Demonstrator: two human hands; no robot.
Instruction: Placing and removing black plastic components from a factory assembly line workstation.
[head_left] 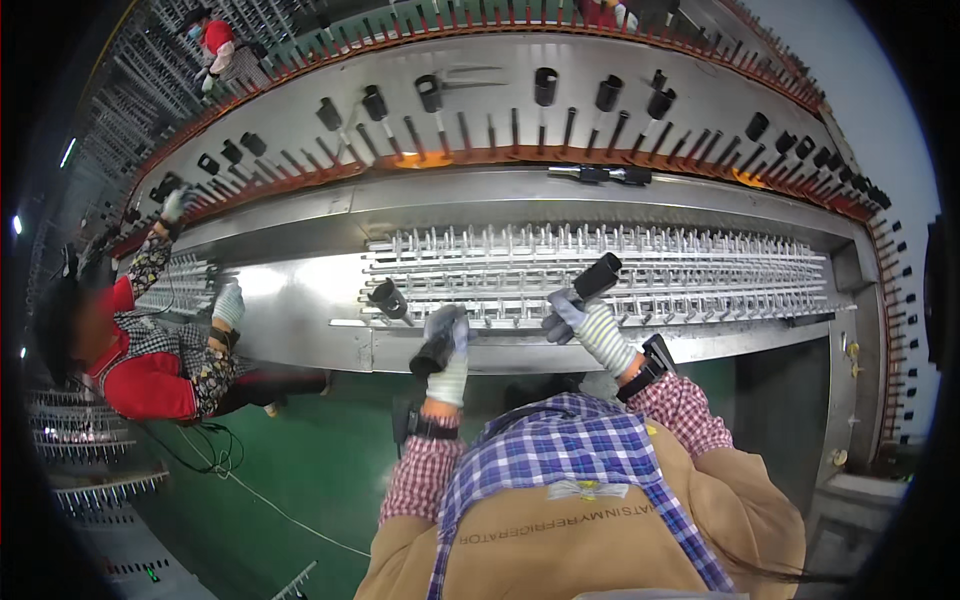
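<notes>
My left hand (447, 330), in a grey and white striped glove, is closed around a black cylindrical sleeve (433, 356) just off the bench's near edge. My right hand (572, 316), gloved alike, grips a second black sleeve (597, 276), tilted up to the right above the rack. Under and beyond both hands lies a long metal rack (700, 270) with rows of upright pins. Left of my hands, a third black sleeve (388, 298) stands tilted at the rack's left end, its open end facing up.
Beyond the bench (300, 335) curves an orange conveyor (480, 156) with upright spindles, several carrying black sleeves (545, 86). A dark rod-like tool (600, 174) lies on the ledge. At the left, a co-worker in red (150, 385) reaches toward the conveyor. A cable (270, 510) crosses the green floor.
</notes>
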